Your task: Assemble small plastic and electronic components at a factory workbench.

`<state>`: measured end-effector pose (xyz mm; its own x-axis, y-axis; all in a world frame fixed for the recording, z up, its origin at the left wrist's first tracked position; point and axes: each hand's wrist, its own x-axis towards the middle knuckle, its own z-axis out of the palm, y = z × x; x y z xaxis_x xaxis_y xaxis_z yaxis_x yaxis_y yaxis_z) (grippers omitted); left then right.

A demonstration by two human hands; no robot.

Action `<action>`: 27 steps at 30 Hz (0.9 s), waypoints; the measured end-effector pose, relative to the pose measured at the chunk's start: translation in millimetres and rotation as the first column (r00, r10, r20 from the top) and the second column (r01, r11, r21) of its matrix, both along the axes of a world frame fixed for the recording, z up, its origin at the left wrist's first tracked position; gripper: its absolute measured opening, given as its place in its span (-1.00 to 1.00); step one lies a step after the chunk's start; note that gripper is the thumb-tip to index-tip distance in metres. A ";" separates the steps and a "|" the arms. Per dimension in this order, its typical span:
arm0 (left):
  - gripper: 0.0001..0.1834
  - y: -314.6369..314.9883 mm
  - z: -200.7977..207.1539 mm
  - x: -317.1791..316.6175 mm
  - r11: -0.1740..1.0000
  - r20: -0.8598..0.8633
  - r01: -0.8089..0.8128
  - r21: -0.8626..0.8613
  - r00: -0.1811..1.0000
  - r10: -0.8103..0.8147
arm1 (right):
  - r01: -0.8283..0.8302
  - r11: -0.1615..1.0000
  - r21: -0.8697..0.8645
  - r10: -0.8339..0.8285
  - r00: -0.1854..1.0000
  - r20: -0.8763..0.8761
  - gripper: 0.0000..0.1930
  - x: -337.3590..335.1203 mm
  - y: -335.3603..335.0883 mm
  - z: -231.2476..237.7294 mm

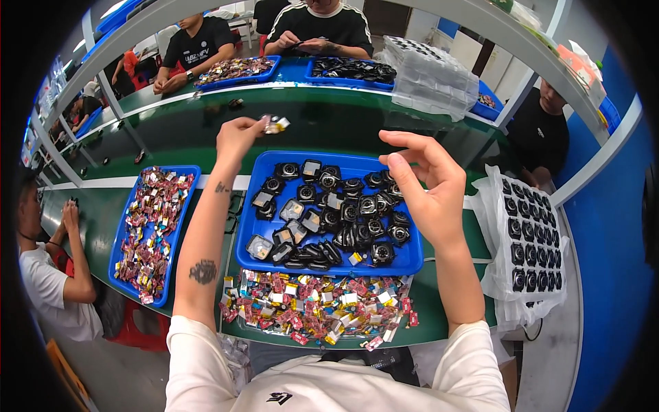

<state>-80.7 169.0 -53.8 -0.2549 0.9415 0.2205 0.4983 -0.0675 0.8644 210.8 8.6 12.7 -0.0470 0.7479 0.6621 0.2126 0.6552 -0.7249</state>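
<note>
My left hand (237, 141) reaches out over the green bench, its fingertips pinching a small electronic part (277, 125) that shows white, yellow and dark patches and is blurred. My right hand (434, 189) hovers above the right side of a blue tray (329, 159), fingers apart and holding nothing. Black smartwatch cases (367, 204) are heaped in that tray, some with pale insides showing. Between the tray and my body lies a pile of small electronic parts (316, 305) in red, yellow, white and blue.
A second blue tray (154, 233) on the left holds similar coloured parts. At right stands a stack of plastic trays (528, 237) with watch cases in rows. More blue trays (237, 72) and clear tray stacks (436, 79) sit across the belt. Several people work around the line.
</note>
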 end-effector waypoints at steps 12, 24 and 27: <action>-0.63 51.1 -75.4 -40.5 0.945 -0.439 -0.302 -0.125 0.871 0.220 | 0.045 0.983 0.180 -0.063 0.993 0.096 -0.84 7.7 -2.4 8.9; -0.27 33.4 -30.8 101.4 0.878 -0.621 0.185 -0.441 0.643 -0.448 | 0.048 0.981 0.191 -0.082 0.980 0.179 -0.89 9.0 -6.7 9.8; -0.30 28.2 -35.5 128.2 0.866 -0.598 0.279 -0.416 0.633 -0.491 | 0.061 0.980 0.189 -0.094 0.980 0.173 -0.90 9.1 -8.5 12.0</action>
